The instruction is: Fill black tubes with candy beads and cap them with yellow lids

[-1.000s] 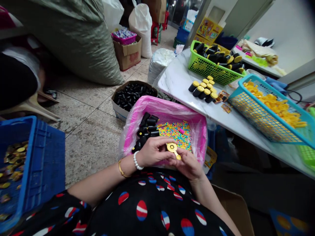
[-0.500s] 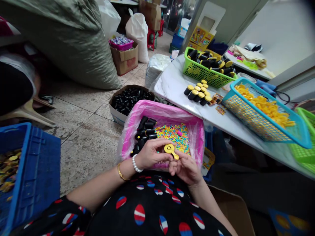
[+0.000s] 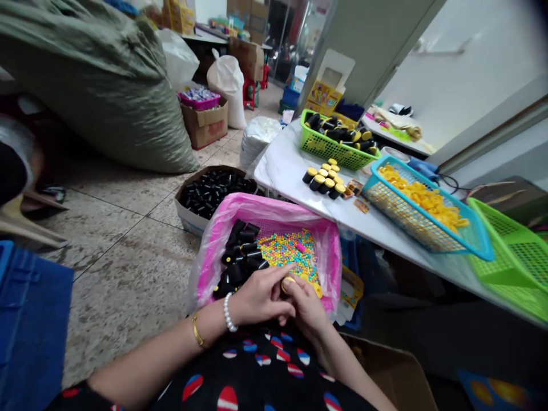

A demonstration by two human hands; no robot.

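Observation:
My left hand (image 3: 257, 297), a white bead bracelet at its wrist, meets my right hand (image 3: 309, 302) over the near side of the pink basket (image 3: 205, 251). Between them is a small container with a yellow cap (image 3: 288, 282); its body is mostly hidden by my fingers. The right thumb presses on the cap, while the left fingers curl around the side, index finger stretched forward. Black bottles (image 3: 242, 260) lie at the basket's left. Small multicoloured beads (image 3: 285, 251) cover its middle and right, with a pink piece (image 3: 300, 247) and yellow caps (image 3: 315, 288) among them.
Yellow-capped black bottles (image 3: 325, 178) stand grouped on the white table (image 3: 285, 182). Behind are a green basket (image 3: 338, 154) of bottles and a blue basket (image 3: 422, 228) of yellow parts. A carton (image 3: 188, 220) of black bottles, a large sack (image 3: 98, 97) and a blue crate (image 3: 36, 325) are leftward.
The yellow cap's ring and tab, visible before, are now mostly covered by my right thumb. My hands have closed together. The camera view has shifted, showing more of the room's far side.

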